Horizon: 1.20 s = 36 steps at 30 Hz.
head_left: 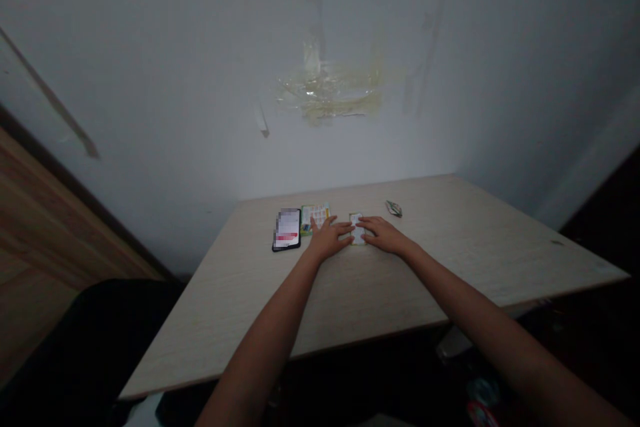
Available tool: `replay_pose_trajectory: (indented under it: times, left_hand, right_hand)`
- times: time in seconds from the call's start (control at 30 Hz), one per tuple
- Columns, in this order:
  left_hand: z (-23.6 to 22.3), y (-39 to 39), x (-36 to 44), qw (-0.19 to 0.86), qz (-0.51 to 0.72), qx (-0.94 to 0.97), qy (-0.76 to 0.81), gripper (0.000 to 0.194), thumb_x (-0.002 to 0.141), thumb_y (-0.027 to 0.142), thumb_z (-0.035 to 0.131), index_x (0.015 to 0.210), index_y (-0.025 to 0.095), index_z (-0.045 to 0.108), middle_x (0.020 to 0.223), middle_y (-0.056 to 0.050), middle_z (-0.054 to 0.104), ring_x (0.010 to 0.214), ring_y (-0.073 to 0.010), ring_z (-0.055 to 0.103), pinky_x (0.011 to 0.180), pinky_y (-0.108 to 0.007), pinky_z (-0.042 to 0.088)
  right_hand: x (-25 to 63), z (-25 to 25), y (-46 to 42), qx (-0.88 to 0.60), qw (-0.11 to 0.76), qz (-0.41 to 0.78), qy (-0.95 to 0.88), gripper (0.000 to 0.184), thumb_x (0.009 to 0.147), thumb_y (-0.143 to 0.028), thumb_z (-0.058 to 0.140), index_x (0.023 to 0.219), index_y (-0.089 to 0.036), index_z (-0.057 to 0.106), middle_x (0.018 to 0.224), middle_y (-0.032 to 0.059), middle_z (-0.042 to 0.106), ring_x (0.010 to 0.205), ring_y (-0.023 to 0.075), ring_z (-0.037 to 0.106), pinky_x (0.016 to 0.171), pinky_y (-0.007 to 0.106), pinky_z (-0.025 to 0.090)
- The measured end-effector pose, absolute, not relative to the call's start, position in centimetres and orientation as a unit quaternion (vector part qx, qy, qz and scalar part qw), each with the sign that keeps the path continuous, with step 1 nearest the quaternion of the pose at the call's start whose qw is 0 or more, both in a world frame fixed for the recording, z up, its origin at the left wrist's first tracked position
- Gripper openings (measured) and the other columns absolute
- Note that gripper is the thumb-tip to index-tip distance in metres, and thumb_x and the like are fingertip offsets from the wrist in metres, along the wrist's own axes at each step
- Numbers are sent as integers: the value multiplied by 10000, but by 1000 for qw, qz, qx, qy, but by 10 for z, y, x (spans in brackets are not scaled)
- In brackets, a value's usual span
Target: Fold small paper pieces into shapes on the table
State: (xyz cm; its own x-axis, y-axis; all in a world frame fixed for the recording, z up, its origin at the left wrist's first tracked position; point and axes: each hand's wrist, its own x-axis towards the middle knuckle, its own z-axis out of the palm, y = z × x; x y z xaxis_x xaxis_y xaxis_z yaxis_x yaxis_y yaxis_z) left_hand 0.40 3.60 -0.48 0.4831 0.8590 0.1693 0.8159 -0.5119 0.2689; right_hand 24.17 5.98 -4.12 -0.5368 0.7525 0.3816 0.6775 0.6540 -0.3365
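Note:
A small pale printed card or paper (359, 232) lies flat on the table, between my two hands. My left hand (329, 236) rests with its fingers spread, the fingertips at the paper's left edge. From the other side, my right hand (384, 233) reaches its stretched fingers onto the paper's right edge. Just beyond my left hand is a green and white printed box or booklet (316, 212), partly covered by that hand. Left of it lies a phone (287, 230) with its screen lit.
A small crumpled or folded wrapper-like piece (393, 208) lies at the back right of the table (450, 240). Behind the table rises a wall (200, 80) with old tape (340, 93) stuck on it. A dark chair-like shape (110, 327) stands at the left.

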Motion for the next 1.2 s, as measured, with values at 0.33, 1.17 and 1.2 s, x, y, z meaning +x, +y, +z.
replay_pose_trajectory:
  times: [0.33, 1.17, 1.2]
  left_hand:
    - [-5, 34, 5, 59, 141, 856, 493, 422, 936, 584, 477, 1336, 473, 557, 1456, 70, 547, 1456, -326, 281, 1057, -786, -151]
    - [-4, 38, 5, 64, 122, 850, 508, 445, 908, 635, 484, 1325, 500, 556, 1463, 83, 538, 1457, -339, 276, 1060, -785, -148]
    - [-3, 38, 5, 67, 123, 852, 505, 442, 908, 633, 485, 1323, 500, 558, 1462, 83, 539, 1456, -340, 280, 1057, -790, -145]
  right_hand:
    - [245, -45, 64, -399, 259, 86, -875, 467, 920, -382, 574, 1356, -216, 593, 1434, 121, 552, 1330, 277, 495, 1123, 480, 381]
    - [262, -42, 74, -381, 212, 187, -880, 724, 797, -452, 721, 1451, -249, 487, 1544, 96, 416, 1434, 293, 371, 1199, 504, 275]
    - [262, -42, 74, -380, 214, 188, -880, 726, 791, -448, 728, 1448, -253, 490, 1543, 95, 418, 1433, 292, 374, 1198, 506, 275]
